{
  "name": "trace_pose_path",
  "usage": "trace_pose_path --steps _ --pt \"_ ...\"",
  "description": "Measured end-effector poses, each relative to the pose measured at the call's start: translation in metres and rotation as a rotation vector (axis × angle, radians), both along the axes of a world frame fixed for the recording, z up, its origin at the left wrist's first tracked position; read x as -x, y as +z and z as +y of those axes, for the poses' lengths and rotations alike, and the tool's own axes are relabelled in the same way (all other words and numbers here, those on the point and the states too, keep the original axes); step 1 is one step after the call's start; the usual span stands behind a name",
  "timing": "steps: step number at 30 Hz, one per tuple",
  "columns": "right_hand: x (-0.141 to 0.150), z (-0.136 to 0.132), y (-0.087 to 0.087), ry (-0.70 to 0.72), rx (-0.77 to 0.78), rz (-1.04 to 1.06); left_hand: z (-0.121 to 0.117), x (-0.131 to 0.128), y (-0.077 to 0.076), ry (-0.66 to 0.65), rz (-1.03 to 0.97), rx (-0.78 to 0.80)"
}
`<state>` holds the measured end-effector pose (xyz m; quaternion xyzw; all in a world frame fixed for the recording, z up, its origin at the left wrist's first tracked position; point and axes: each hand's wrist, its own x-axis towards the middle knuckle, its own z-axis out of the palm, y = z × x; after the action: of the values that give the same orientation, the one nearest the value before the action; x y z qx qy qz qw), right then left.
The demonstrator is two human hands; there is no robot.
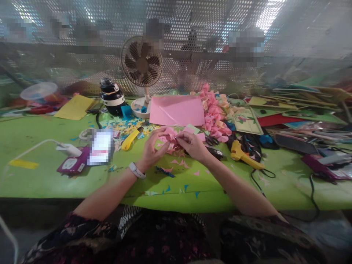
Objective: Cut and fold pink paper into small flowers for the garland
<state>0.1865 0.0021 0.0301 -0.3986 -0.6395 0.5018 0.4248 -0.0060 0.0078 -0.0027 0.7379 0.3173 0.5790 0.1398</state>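
Both hands meet over a heap of pink paper cut-outs in the middle of the table. My left hand (154, 148), with a white band on the wrist, curves its thumb and fingers about a pink paper piece (171, 134). From the other side, my right hand (194, 145) pinches at the same piece, fingertips close together. Its exact shape is partly hidden by the fingers. Pink scraps (180, 163) lie below the hands. A pink paper sheet (177, 110) rests just behind them, and curled pink paper petals (213, 113) are piled to its right.
A yellow cutter knife (131, 139) lies left of my hands, near a phone (101, 146) and a purple power strip (73, 163). A fan (142, 64) and black bottle (112, 97) stand behind. On the right are scissors (211, 140), a yellow glue gun (246, 156) and stacked sheets.
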Motion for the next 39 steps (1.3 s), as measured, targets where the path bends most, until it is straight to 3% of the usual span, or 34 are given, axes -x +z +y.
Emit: trace_pose_path --steps 6,10,19,27,31,39 --pt "0.000 -0.002 -0.004 -0.027 -0.057 -0.039 -0.001 0.002 0.000 -0.012 -0.002 0.014" --pt "0.002 -0.006 -0.003 -0.004 -0.006 -0.059 0.002 0.002 -0.003 0.022 -0.029 0.003" --pt "0.005 -0.010 0.004 0.016 0.130 -0.005 0.007 0.010 0.002 -0.055 0.157 -0.213" --pt "0.000 -0.006 0.012 -0.023 0.222 0.104 0.004 0.005 0.007 -0.149 -0.320 0.236" --pt "0.000 -0.003 0.008 -0.023 0.267 0.155 0.003 0.003 0.004 -0.217 -0.310 0.384" --pt "0.002 -0.005 0.009 -0.026 0.345 0.194 0.006 -0.003 0.000 -0.258 -0.404 0.485"
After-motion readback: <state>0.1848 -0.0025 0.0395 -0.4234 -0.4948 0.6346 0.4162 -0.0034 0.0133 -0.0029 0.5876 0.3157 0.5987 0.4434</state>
